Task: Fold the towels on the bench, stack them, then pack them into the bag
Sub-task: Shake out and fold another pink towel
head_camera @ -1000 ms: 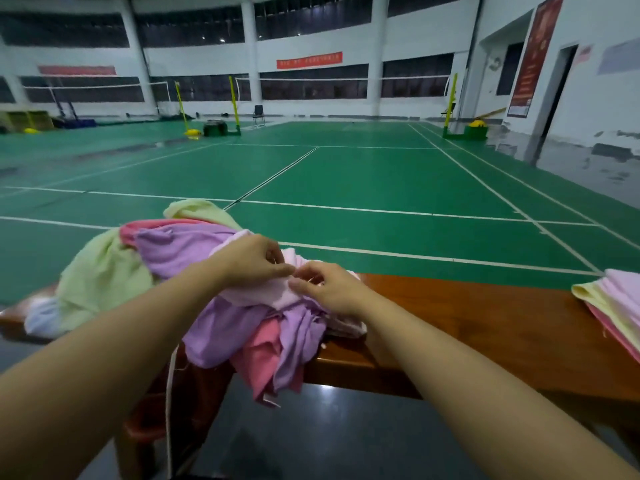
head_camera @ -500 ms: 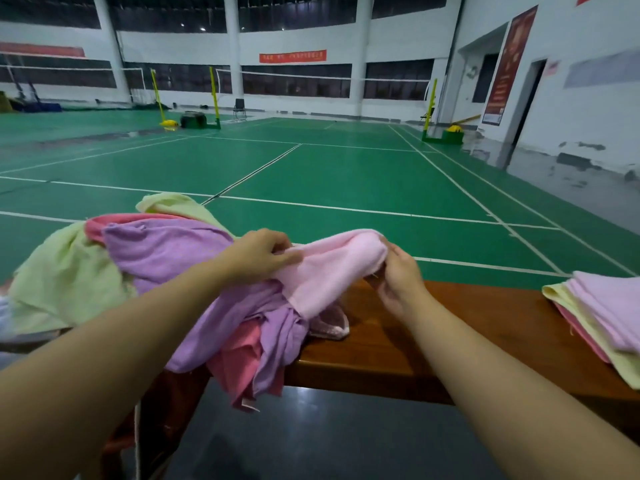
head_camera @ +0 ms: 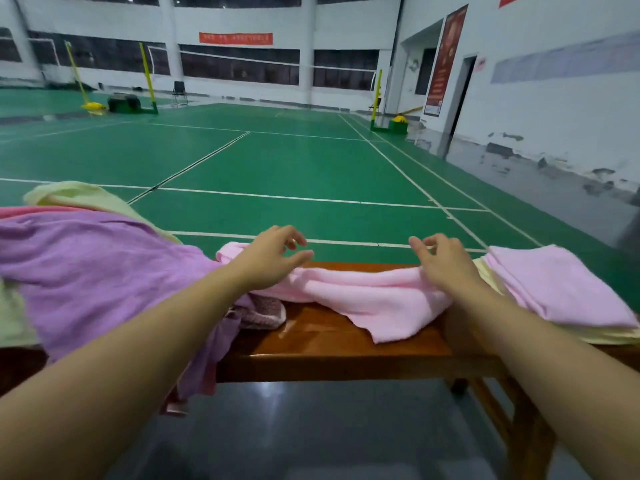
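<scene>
A light pink towel lies stretched and rumpled across the wooden bench. My left hand hovers over its left end with loosely spread fingers that hold nothing. My right hand rests its heel on the towel's right end, fingers loosely curled in the air. A heap of unfolded towels sits on the left: a purple towel on top, with a yellow-green towel behind it. On the right of the bench lies a folded stack, pink over pale yellow. No bag is in view.
A small mauve knitted cloth lies on the bench under the heap's edge. Beyond the bench spreads a green badminton court with net posts. A dark glossy floor runs below the bench's front edge.
The pink towel has come out of the heap and now lies spread rightward along the bench. My hands moved apart and let go of it. The view has swung right.
</scene>
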Motion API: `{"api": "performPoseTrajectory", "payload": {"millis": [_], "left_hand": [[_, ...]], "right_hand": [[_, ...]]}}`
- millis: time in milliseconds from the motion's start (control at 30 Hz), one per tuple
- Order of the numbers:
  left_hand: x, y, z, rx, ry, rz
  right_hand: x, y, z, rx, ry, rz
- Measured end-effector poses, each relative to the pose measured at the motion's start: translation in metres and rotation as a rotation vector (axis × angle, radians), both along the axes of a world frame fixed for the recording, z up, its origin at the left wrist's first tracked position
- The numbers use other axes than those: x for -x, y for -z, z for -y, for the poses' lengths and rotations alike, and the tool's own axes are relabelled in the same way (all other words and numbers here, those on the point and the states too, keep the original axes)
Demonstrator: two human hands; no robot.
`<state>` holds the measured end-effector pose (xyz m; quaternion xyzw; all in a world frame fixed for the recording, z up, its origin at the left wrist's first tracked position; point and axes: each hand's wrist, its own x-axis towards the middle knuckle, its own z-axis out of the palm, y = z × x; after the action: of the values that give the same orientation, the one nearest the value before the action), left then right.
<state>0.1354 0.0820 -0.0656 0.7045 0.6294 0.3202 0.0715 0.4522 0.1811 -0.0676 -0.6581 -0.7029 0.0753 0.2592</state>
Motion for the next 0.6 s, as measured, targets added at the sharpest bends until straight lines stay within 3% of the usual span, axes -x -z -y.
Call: {"api": "performPoseTrajectory", "payload": {"millis": [100,167,333,467,533,600], "left_hand": [[0.002,0.012,0.001,0.014,0.049,-0.079],[0.004,0.019,0.004,0.089,0.083,-0.15],[0.008,0.03,0.015,0.182,0.056,-0.239],[0.017,0.027,0.015,0.257,0.054,-0.216],[0.02,0.027,0.013,0.24,0.017,-0.264],[0.021,0.028,0.01,0.201,-0.018,-0.259]], "right_hand": [[0.007,0.011,0.019,-0.12,-0.125,-0.118],[0.022,0.017,0.047,-0.095,-0.253,-0.147],[0.059,0.039,0.105,-0.01,-0.32,0.393],[0.063,0.025,0.116,0.072,-0.321,0.488],[0.059,0.015,0.113,0.19,-0.363,0.45],[0.051,0.009,0.103,0.342,-0.411,0.274]]}}
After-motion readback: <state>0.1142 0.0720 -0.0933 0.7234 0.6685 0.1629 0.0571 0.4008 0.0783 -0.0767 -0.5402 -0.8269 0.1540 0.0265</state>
